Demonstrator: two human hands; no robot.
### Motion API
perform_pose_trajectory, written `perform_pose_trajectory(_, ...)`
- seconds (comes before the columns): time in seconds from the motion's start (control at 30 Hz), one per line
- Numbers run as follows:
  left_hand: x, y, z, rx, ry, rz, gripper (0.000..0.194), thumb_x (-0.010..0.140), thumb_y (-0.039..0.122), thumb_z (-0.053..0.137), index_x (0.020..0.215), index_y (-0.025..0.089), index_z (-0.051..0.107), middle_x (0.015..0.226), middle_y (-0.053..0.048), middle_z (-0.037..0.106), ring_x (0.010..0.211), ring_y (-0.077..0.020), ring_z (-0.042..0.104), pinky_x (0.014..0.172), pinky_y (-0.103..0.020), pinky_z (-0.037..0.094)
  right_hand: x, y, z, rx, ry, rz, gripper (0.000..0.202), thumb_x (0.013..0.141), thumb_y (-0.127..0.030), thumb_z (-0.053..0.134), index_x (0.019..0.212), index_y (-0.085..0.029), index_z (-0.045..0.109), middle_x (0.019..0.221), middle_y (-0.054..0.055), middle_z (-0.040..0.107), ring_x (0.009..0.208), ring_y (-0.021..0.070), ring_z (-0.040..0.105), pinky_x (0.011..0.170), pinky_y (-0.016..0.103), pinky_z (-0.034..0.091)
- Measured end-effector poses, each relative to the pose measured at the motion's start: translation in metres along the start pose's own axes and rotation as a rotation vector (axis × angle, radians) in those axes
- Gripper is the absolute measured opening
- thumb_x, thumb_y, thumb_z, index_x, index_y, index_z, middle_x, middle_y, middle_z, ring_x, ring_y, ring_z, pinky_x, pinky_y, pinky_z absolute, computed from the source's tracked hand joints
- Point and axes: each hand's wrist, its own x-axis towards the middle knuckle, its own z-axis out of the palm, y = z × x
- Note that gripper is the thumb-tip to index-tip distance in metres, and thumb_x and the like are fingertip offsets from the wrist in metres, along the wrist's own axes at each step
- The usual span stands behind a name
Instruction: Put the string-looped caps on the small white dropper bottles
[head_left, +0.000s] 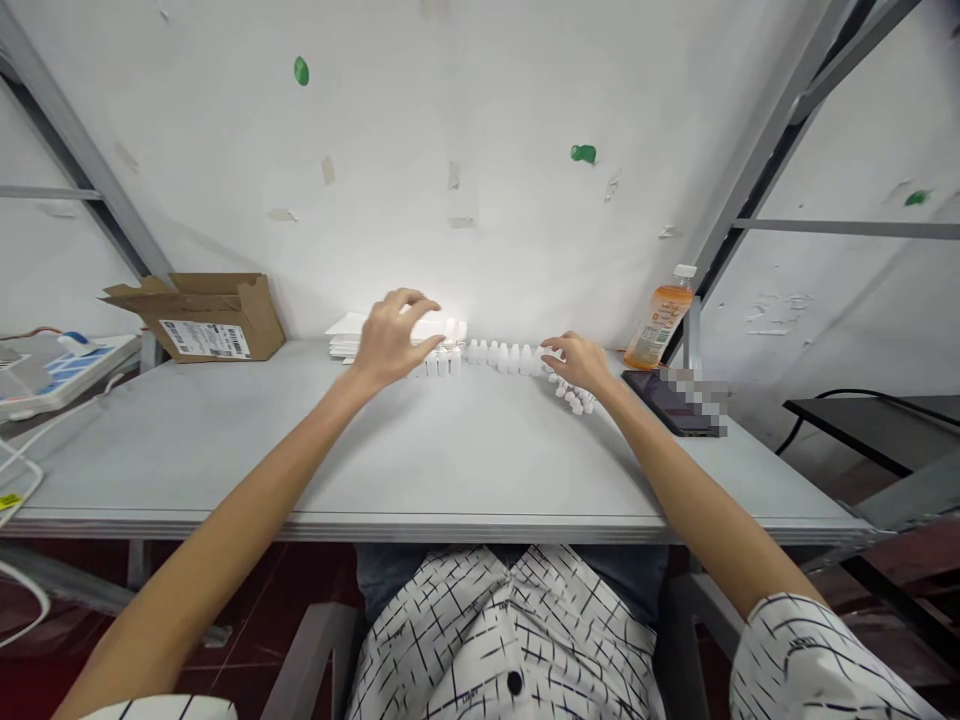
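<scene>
My left hand (391,338) hovers over the back of the desk, thumb and fingers spread in a C shape with nothing between them. Below and beside its fingertips stand small white upright pieces (442,362), too washed out by glare to make out fully. Behind the wrist lies a stack of white flat sheets or cartons (346,336). A row of small white bottles (514,359) runs between the two hands. At the row's right end is my right hand (576,360), its fingers curved and apart. Under it lies a loose pile of small white caps (574,398).
An open cardboard box (217,318) stands at the back left, near a white power strip (71,375). To the right are an orange drink bottle (661,318) and a dark phone or tablet (671,403). The grey desk (480,460) backs onto a white wall.
</scene>
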Motion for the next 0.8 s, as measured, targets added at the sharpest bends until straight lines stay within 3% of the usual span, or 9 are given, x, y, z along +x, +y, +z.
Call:
perform_pose_trajectory(0.17, 0.002, 0.039, 0.037, 0.014, -0.024, 0.233, 0.015, 0.091, 0.026, 0.059, 0.098, 0.016, 0.068, 0.106, -0.012, 0.068, 0.101, -0.0255, 0.062, 0.081, -0.038, 0.047, 0.001, -0.009, 0.004, -0.015, -0.033, -0.034, 0.026, 0.091, -0.028, 0.06, 0.113, -0.022, 0.073, 0.112, 0.008, 0.071, 0.089, 0.0211, 0.065, 0.064, 0.03, 0.038)
perform_pose_trajectory(0.33, -0.024, 0.053, 0.061, -0.05, -0.063, 0.303, 0.015, 0.092, 0.024, 0.056, 0.093, 0.016, 0.069, 0.098, -0.011, 0.07, 0.092, -0.0235, 0.063, 0.078, -0.036, 0.048, -0.002, -0.01, -0.011, 0.049, -0.017, 0.002, 0.015, 0.084, -0.025, 0.065, 0.095, -0.02, 0.075, 0.092, 0.006, 0.075, 0.085, 0.0215, 0.067, 0.066, 0.029, 0.039)
perform_pose_trajectory(0.47, -0.038, 0.063, 0.066, -0.223, -0.146, 0.152, 0.021, 0.093, 0.031, 0.06, 0.103, 0.016, 0.069, 0.101, -0.01, 0.071, 0.093, -0.022, 0.064, 0.076, -0.033, 0.049, -0.01, -0.014, -0.03, 0.436, -0.044, -0.033, 0.013, 0.077, -0.03, 0.07, 0.081, -0.018, 0.073, 0.076, 0.003, 0.073, 0.076, 0.019, 0.067, 0.069, 0.029, 0.045)
perform_pose_trajectory(0.6, -0.036, 0.071, 0.063, -0.42, -0.253, -0.092, 0.045, 0.087, 0.05, 0.066, 0.121, 0.02, 0.065, 0.106, -0.008, 0.071, 0.09, -0.0201, 0.065, 0.07, -0.03, 0.048, -0.023, -0.04, -0.033, 0.859, -0.19, -0.116, 0.028, 0.074, -0.042, 0.075, 0.082, -0.016, 0.071, 0.073, 0.004, 0.07, 0.069, 0.017, 0.065, 0.062, 0.028, 0.047)
perform_pose_trajectory(0.7, -0.033, 0.071, 0.062, -0.513, -0.304, -0.138, 0.036, 0.09, 0.049, 0.061, 0.109, 0.02, 0.069, 0.1, -0.006, 0.072, 0.086, -0.0193, 0.064, 0.071, -0.031, 0.047, -0.029, -0.059, -0.032, 0.941, -0.236, -0.15, 0.033, 0.072, -0.046, 0.077, 0.082, -0.015, 0.071, 0.074, 0.005, 0.07, 0.068, 0.0165, 0.065, 0.054, 0.025, 0.044)
perform_pose_trajectory(0.8, -0.032, 0.068, 0.062, -0.524, -0.394, -0.134, 0.03, 0.092, 0.041, 0.053, 0.085, 0.017, 0.069, 0.081, -0.004, 0.069, 0.072, -0.017, 0.059, 0.068, -0.031, 0.046, -0.027, -0.058, -0.035, 0.915, -0.288, -0.205, 0.033, 0.076, -0.047, 0.074, 0.087, -0.016, 0.072, 0.081, 0.007, 0.072, 0.071, 0.018, 0.067, 0.052, 0.024, 0.044)
